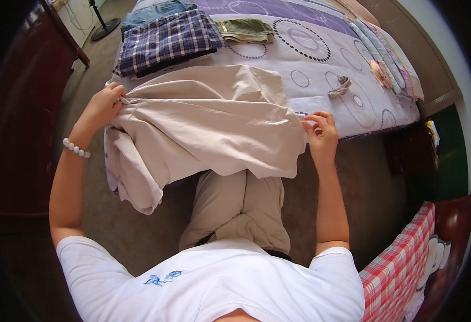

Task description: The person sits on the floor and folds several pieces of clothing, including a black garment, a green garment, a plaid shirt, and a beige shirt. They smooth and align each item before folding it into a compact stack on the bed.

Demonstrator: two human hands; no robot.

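A beige cotton garment (203,129) is stretched between my hands over the near edge of the bed, its left part hanging down in a bunched fold. My left hand (108,100) grips gathered cloth at its left end. At the right end my right hand (320,126) pinches the garment's edge between thumb and fingertips. Just beyond lies a folded blue plaid cloth (171,38) on dark cloth, with folded blue denim-like cloth (155,14) behind it and a folded green garment (247,31) to its right. Which kind of garment the beige one is, I cannot tell.
The bed's patterned sheet (308,76) bears a small grey-brown cloth (340,87), a peach fabric piece (380,73) and folded light cloths (380,52). A dark red wooden piece of furniture (26,120) stands left, a black stand base (105,29) beyond it. A red checked cushion (400,261) is at lower right.
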